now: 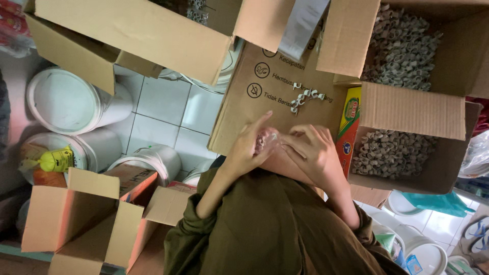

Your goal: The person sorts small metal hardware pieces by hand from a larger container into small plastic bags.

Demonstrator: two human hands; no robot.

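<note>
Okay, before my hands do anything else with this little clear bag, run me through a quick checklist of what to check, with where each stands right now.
1. Both hands on the small clear bag: ok, left hand and right hand pinch it.
2. Bag sealed: cannot tell, fingers cover it.
3. Loose white clips lying on the cardboard flap: ok.
4. Box of clips open: ok.
5. Number of clips in bag: cannot tell.

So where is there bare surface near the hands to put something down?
The flat cardboard panel is bare between the hands and the small cluster of white clips. White floor tiles lie open beside the buckets. The clip-filled box is crowded.
</note>
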